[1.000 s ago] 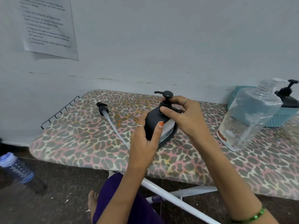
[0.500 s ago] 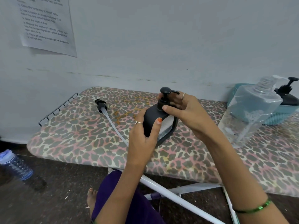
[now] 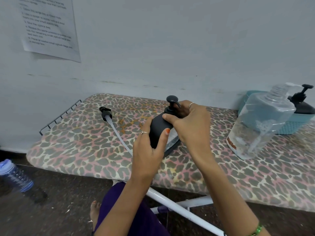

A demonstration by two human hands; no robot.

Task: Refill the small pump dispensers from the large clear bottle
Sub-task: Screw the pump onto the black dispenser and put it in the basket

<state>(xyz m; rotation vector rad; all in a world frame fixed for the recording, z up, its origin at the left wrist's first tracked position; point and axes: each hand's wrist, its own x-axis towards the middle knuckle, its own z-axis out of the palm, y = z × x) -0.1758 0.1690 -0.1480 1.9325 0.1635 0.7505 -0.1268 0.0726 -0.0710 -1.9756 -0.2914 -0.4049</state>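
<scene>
A small black pump dispenser (image 3: 157, 132) stands tilted on the leopard-print ironing board (image 3: 88, 150). My left hand (image 3: 148, 150) grips its body from the front left. My right hand (image 3: 190, 126) wraps the neck just under the black pump head (image 3: 172, 100). The large clear bottle (image 3: 260, 123) stands open-necked at the right, partly filled with clear liquid. Its long pump with a white tube (image 3: 112, 124) lies loose on the board to the left. A second black dispenser (image 3: 302, 103) sits in a teal basket (image 3: 296, 123) behind the bottle.
A wire rack (image 3: 59, 114) edges the board's left end. A blue water bottle (image 3: 15, 176) lies on the dark floor at lower left. White board legs (image 3: 184, 212) cross below. A printed sheet (image 3: 49, 26) hangs on the wall.
The pump head has turned under my right hand, its spout swinging from left toward the right and back. Both hands stay on the dispenser.
</scene>
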